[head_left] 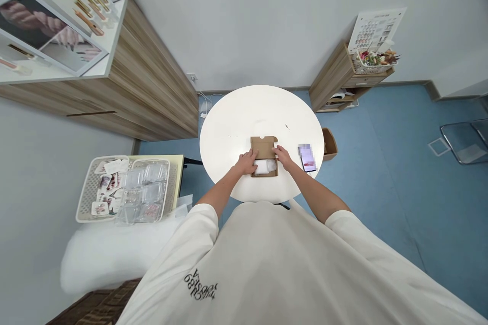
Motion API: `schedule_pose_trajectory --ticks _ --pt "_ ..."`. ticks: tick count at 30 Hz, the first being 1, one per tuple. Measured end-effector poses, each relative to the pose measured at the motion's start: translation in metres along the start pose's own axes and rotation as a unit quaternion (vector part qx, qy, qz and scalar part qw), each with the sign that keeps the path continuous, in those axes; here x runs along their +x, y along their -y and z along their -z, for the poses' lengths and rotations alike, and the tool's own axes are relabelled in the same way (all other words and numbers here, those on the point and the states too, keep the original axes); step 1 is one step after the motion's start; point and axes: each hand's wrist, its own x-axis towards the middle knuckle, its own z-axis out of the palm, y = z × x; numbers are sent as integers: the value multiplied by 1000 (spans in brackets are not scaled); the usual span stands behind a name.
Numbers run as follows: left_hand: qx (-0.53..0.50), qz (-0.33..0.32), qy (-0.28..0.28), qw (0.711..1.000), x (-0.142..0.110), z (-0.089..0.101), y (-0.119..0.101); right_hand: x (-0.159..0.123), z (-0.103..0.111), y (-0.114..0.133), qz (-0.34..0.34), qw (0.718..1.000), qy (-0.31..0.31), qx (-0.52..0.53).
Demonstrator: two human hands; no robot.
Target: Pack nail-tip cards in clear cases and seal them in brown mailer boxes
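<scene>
A small brown cardboard box [264,148] lies on the white round table [229,127], its lid folded back on the far side. Inside the box sits a white packet [262,166], with something pale and clear-looking beside it that I cannot make out. My left hand [247,161] grips the box's left side, fingers by the lid fold and thumb near the packet. At the right side, my right hand [282,156] holds the edge near the lid fold. A lit phone [307,158] rests to the right of my right hand.
Two white baskets [87,190] with cards and clear plastic boxes stand at the left. A wooden cabinet [152,76] rises at the back left. Behind the table's right edge are a brown bin [330,143] and a small shelf unit [331,77].
</scene>
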Motion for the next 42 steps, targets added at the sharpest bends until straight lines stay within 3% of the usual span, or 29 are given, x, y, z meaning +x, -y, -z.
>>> schedule_pose_trajectory --ticks 5,8,13,18,22,25,29,33,37,42 --pt "-17 -12 -8 1000 0 -4 1 -1 -1 1 0 1000 -2 15" --pt "-123 36 -42 991 3 -7 1 -1 -1 2 -1 1000 3 18" --pt "-369 136 -125 911 16 -4 -2 -2 1 6 5 999 20 33" --pt "-473 184 -135 851 18 6 4 -7 3 15 -15 994 31 105" --pt "-526 187 -120 821 13 11 13 -9 8 20 -37 989 43 136" --pt "-531 180 -111 820 9 13 16 -10 11 21 -53 989 57 129" --pt "-491 169 -112 847 8 16 17 -12 13 23 -57 990 75 101" --pt "-431 192 -149 869 12 21 16 -14 12 25 -45 992 94 73" --pt "-422 187 -178 869 16 26 18 -12 12 25 -32 992 97 68" --pt "-479 150 -159 850 11 29 22 -12 16 25 -31 991 109 68"
